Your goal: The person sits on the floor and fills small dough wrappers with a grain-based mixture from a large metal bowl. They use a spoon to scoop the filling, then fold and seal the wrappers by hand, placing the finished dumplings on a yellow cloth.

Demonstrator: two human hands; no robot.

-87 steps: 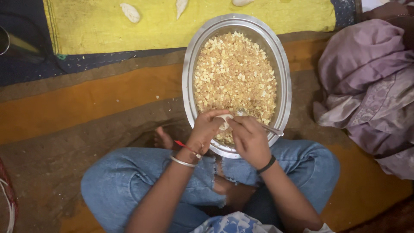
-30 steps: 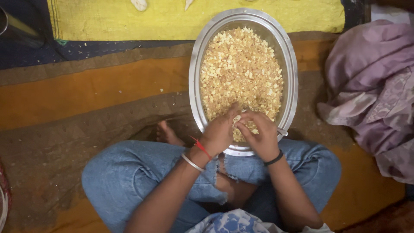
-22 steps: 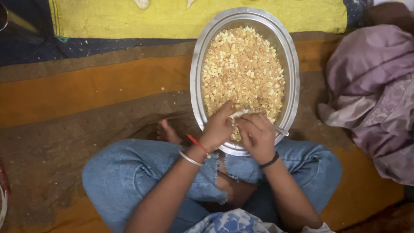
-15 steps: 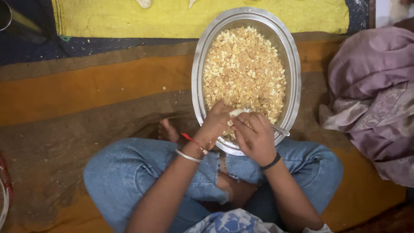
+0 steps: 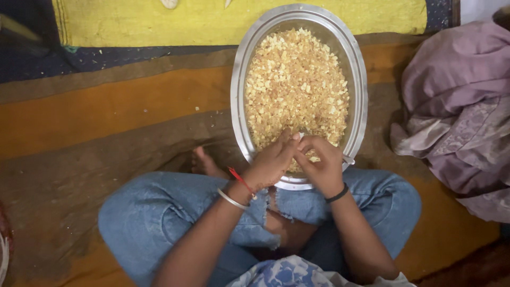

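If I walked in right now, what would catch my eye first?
A big oval metal tray, heaped with pale yellow chopped pieces, sits on the floor at the top middle. At its near edge the left hand and right hand meet over the pieces, above crossed legs in blue jeans. A heap of mauve cloth lies to the right.

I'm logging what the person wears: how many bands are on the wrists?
3. On the left wrist, a red thread and a silver bangle just below it. On the right wrist, one black band. Others could be hidden under the wrists.
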